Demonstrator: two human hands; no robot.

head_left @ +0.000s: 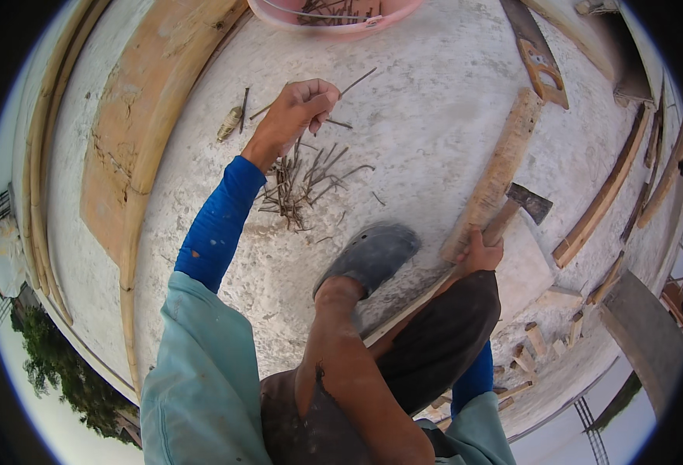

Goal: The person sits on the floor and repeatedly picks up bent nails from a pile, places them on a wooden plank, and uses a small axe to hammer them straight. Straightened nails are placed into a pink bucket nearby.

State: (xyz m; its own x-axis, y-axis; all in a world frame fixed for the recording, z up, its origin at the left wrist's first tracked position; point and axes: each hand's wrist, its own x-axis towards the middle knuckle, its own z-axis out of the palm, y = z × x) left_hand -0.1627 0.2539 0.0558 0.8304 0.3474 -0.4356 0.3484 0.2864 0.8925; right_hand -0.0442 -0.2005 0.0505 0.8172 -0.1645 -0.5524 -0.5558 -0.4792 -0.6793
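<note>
My left hand [289,118] is raised over the floor, its thumb and fingers pinched on a long, thin, rusty nail [359,80]. Below it lies a loose pile of rusty nails [291,190], several of them bent. My right hand [481,253], beside my knee, is wrapped round the wooden handle of a hatchet [529,203] with a dark metal head. Alongside that hand a rough wooden plank [496,170] lies on the floor. Left of the pile are a single nail [244,110] and a small, worn, brownish object [230,124] of unclear kind.
A pink bucket [341,27] with nails inside stands at the far edge. A handsaw [541,66] lies beyond the plank. Wooden boards [136,116] and long poles [39,170] run along the left. Timber pieces [605,186] and short wood blocks [535,339] lie to the right. My shoe [372,252] is near the pile.
</note>
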